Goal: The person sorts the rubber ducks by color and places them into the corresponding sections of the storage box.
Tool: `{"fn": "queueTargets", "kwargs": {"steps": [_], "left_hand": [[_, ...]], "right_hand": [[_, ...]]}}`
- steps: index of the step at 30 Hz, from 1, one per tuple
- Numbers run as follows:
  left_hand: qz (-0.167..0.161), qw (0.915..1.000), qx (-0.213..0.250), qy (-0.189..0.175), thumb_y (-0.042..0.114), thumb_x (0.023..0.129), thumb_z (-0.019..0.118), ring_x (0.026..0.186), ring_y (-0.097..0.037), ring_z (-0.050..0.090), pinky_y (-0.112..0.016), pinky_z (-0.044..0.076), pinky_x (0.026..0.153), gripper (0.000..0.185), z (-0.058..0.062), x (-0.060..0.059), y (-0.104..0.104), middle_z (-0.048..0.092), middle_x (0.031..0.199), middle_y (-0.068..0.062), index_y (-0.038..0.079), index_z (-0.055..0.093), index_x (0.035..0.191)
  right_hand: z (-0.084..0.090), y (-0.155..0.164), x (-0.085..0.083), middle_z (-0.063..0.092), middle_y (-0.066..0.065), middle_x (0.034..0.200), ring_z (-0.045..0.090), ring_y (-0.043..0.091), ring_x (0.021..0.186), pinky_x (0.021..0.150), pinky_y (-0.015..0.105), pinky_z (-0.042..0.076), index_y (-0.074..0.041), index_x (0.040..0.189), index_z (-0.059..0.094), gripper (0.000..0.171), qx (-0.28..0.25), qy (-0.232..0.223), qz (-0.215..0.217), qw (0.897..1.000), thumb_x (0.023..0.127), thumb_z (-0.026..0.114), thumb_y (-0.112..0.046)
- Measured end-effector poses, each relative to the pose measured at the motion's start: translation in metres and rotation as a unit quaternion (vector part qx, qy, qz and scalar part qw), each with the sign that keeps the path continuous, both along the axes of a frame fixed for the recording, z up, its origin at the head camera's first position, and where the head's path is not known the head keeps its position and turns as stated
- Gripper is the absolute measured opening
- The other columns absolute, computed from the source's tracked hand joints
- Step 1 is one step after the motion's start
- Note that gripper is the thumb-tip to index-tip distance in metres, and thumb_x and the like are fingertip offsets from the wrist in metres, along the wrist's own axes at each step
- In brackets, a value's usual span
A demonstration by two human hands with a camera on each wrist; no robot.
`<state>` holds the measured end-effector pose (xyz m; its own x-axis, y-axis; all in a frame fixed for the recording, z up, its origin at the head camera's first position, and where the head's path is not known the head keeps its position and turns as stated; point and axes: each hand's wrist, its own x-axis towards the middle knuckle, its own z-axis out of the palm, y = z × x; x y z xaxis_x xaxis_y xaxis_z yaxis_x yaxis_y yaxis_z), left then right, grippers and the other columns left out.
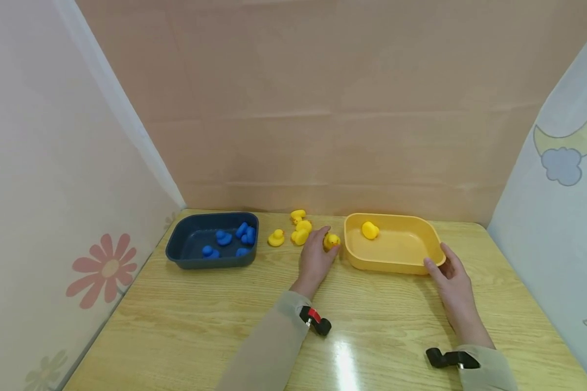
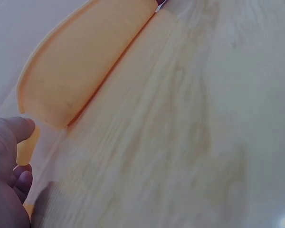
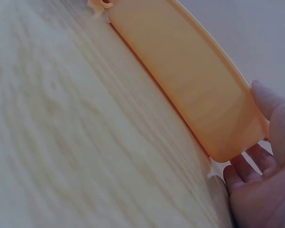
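Between thumb and fingers, my left hand (image 1: 315,262) pinches a yellow rubber duck (image 1: 331,242), just left of a yellow tray (image 1: 396,248). The left wrist view shows only part of that duck (image 2: 28,146), partly covered by the thumb. At the tray's front right corner, my right hand (image 1: 454,288) grips the rim, thumb on the near side. In the right wrist view its fingers curl under the tray's end (image 3: 228,137). One yellow duck (image 1: 370,230) lies inside the tray, near its back left.
Several more yellow ducks (image 1: 301,232) are on the table behind and left of my left hand, one duck (image 1: 276,238) a little apart. A dark blue tray (image 1: 188,241) at the left holds several blue ducks (image 1: 223,237). Behind the table hangs a brown backdrop (image 1: 323,108).
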<state>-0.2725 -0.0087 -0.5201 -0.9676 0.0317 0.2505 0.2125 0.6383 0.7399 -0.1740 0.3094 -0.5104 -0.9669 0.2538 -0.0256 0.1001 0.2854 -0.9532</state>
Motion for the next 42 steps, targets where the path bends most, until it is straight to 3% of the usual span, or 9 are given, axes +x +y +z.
{"fn": "queueTargets", "kwargs": {"steps": [3, 9, 12, 19, 25, 29, 34, 42], "left_hand": [[0.000, 0.9996, 0.024, 0.013, 0.029, 0.104, 0.082, 0.131, -0.022, 0.065, -0.040, 0.056, 0.111, 0.059, 0.002, 0.002, 0.000, 0.063, 0.148, -0.005, 0.019, 0.060, 0.157], [-0.003, 0.9967, 0.061, 0.053, 0.027, 0.104, 0.082, 0.106, -0.019, 0.066, -0.035, 0.061, 0.091, 0.056, 0.009, 0.005, 0.000, 0.064, 0.145, -0.006, 0.016, 0.062, 0.155], [-0.007, 0.9951, 0.072, 0.068, 0.027, 0.104, 0.082, 0.103, -0.019, 0.066, -0.032, 0.060, 0.089, 0.055, 0.013, 0.005, 0.001, 0.066, 0.141, -0.006, 0.015, 0.063, 0.154], [-0.036, 0.9922, 0.098, 0.068, 0.027, 0.106, 0.079, 0.116, -0.023, 0.066, -0.031, 0.059, 0.098, 0.053, 0.026, 0.011, 0.007, 0.068, 0.136, -0.006, 0.013, 0.062, 0.155], [-0.054, 0.9932, 0.086, 0.057, 0.034, 0.107, 0.078, 0.127, -0.022, 0.062, -0.036, 0.056, 0.106, 0.055, 0.034, 0.018, 0.017, 0.069, 0.141, 0.001, 0.018, 0.061, 0.156], [-0.060, 0.9946, 0.061, 0.059, 0.037, 0.106, 0.078, 0.136, -0.022, 0.057, -0.037, 0.051, 0.116, 0.055, 0.035, 0.020, 0.025, 0.070, 0.142, 0.002, 0.019, 0.062, 0.156], [-0.066, 0.9953, 0.024, 0.067, 0.037, 0.106, 0.078, 0.137, -0.023, 0.057, -0.037, 0.050, 0.117, 0.055, 0.034, 0.022, 0.033, 0.071, 0.140, 0.000, 0.018, 0.064, 0.155], [-0.077, 0.9932, 0.000, 0.087, 0.036, 0.107, 0.077, 0.146, -0.027, 0.051, -0.044, 0.043, 0.123, 0.055, 0.028, 0.021, 0.031, 0.066, 0.150, -0.002, 0.017, 0.062, 0.157]], "right_hand": [[0.000, 0.000, 0.001, 0.004, 0.011, 0.184, 0.010, 0.037, 0.168, 0.122, 0.015, 0.027, -0.029, 0.180, 0.008, 0.088, -0.002, 0.000, -0.003, 1.000, 0.113, 0.061, -0.049], [0.000, 0.002, 0.001, 0.005, 0.011, 0.184, 0.011, 0.035, 0.168, 0.121, 0.013, 0.028, -0.029, 0.180, 0.008, 0.088, -0.006, 0.003, -0.008, 1.000, 0.113, 0.062, -0.048], [0.000, 0.003, 0.002, 0.007, 0.013, 0.184, 0.013, 0.035, 0.168, 0.119, 0.010, 0.030, -0.028, 0.180, 0.008, 0.088, -0.006, 0.009, -0.006, 1.000, 0.113, 0.062, -0.046], [0.001, 0.002, 0.002, 0.009, 0.014, 0.184, 0.015, 0.035, 0.168, 0.117, 0.009, 0.032, -0.027, 0.180, 0.009, 0.087, -0.003, 0.019, 0.000, 1.000, 0.113, 0.062, -0.045], [0.000, 0.003, 0.001, 0.009, 0.016, 0.184, 0.015, 0.036, 0.167, 0.116, 0.008, 0.032, -0.026, 0.180, 0.008, 0.087, 0.001, 0.017, 0.002, 1.000, 0.114, 0.061, -0.044], [-0.002, 0.003, 0.000, 0.009, 0.015, 0.184, 0.015, 0.036, 0.167, 0.117, 0.009, 0.032, -0.026, 0.180, 0.008, 0.086, -0.002, 0.017, 0.003, 1.000, 0.114, 0.061, -0.043], [-0.002, 0.002, -0.001, 0.010, 0.016, 0.183, 0.017, 0.036, 0.167, 0.115, 0.007, 0.032, -0.026, 0.180, 0.007, 0.087, 0.009, 0.014, 0.004, 1.000, 0.114, 0.060, -0.045], [0.000, 0.001, 0.000, 0.010, 0.015, 0.183, 0.016, 0.036, 0.167, 0.115, 0.008, 0.033, -0.026, 0.180, 0.007, 0.087, 0.003, 0.014, 0.006, 1.000, 0.114, 0.061, -0.044]]}}
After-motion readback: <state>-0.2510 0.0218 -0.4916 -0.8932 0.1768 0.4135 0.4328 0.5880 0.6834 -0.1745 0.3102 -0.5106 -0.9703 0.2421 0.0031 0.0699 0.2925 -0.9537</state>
